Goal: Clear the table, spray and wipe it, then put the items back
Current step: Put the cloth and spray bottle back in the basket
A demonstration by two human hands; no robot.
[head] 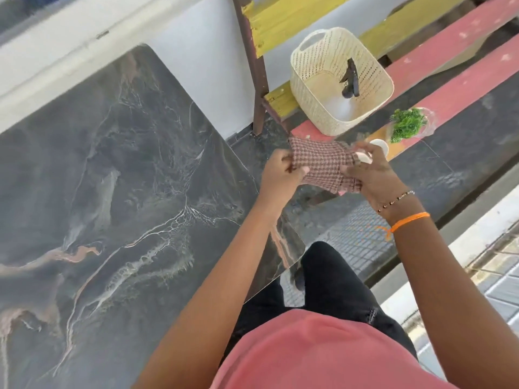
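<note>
Your left hand and right hand both pinching checkered cloth, stretched between; table lies left, nearer left hand.

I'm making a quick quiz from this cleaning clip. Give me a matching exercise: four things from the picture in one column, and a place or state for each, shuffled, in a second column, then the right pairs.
Things:
1. checked cloth
2. cream basket
3. green plant
4. marble table

Places or states:
A. on the red bench, right of the basket
B. stretched between the left hand and right hand
C. dark, veined, left of the person
D. holds a dark object

Pairs: 1-B, 2-D, 3-A, 4-C
</note>
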